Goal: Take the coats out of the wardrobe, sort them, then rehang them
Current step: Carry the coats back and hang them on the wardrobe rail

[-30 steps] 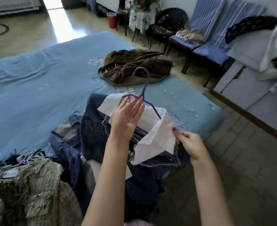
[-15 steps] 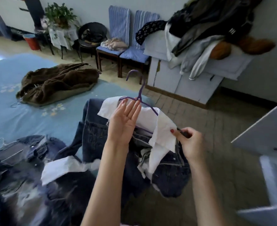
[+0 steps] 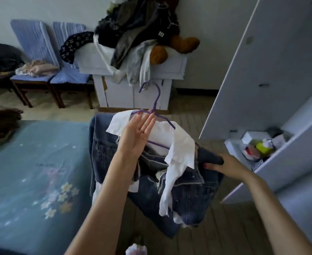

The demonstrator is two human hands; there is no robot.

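Left hand (image 3: 137,137) raised palm toward camera, fingers straight and together, fingertips at the neck of the purple hanger (image 3: 156,107); hanger seems caught between the fingers or thumb, exact grasp cannot tell; right hand (image 3: 225,165) pinches a dark denim fold at the jacket's right shoulder, thumb on the near side, fingers hidden behind the cloth; denim jacket (image 3: 184,190) with a white collar (image 3: 181,150) hangs on the hanger, held in the air between the bed (image 3: 32,172) and the wardrobe (image 3: 272,89), lower part bunched and drooping toward the floor; hanger hook points up; bed on the left has a blue floral cover; wardrobe door open on the right, small items on a lower shelf; behind, a white cabinet (image 3: 131,96) piled with a heap of clothes (image 3: 133,37) and a brown plush toy (image 3: 173,48); two blue-cushioned chairs (image 3: 50,78) against the wall at left, a beige garment on one; brown coat (image 3: 0,122) at the far left edge of the bed.
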